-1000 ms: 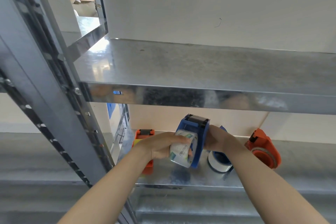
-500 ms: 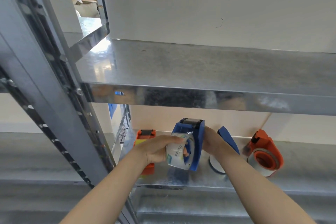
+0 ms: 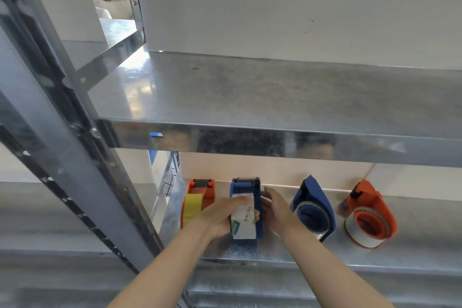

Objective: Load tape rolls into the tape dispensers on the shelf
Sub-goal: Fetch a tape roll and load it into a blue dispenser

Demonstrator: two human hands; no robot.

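Grips the roll [image 3: 243,224] with the left hand [image 3: 220,217] inside the blue dispenser [image 3: 246,189], upright on the lower shelf [image 3: 400,255] between an orange dispenser [image 3: 201,189] and a second blue one [image 3: 315,197], and holds the right hand [image 3: 276,210] straight-fingered beside its right wall.

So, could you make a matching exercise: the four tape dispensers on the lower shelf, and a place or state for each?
1. left orange dispenser
2. left blue dispenser
3. right blue dispenser
4. right orange dispenser

A. farthest right
B. carries the yellow roll
C. the left hand grips its printed roll
D. untouched, beside the right hand

Pairs: 1-B, 2-C, 3-D, 4-A
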